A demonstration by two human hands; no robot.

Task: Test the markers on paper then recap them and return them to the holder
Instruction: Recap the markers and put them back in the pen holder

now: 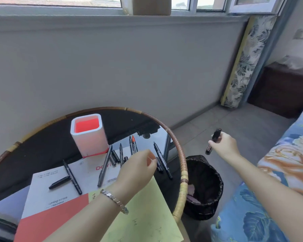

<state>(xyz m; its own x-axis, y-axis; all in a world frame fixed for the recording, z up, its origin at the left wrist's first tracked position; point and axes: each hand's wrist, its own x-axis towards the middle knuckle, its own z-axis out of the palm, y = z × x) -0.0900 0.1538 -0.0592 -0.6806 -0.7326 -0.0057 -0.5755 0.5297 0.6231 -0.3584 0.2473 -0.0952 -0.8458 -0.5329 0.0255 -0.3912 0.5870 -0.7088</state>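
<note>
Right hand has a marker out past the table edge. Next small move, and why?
Probably swing the right hand back over the yellow paper: its black marker hangs above the floor near the bin, and the holder looks empty.

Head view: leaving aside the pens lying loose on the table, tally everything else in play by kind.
Pen holder: 1
Waste bin: 1
Yellow sheet: 1
Paper pack: 1
Bracelet: 1
Marker held in the right hand: 1
Total: 6

Two bare forearms, no sleeves visible. Left hand [137,169]: silver-toned bracelet [115,200] of faceted metal links at the wrist. Right hand [225,143]: nothing worn.
</note>
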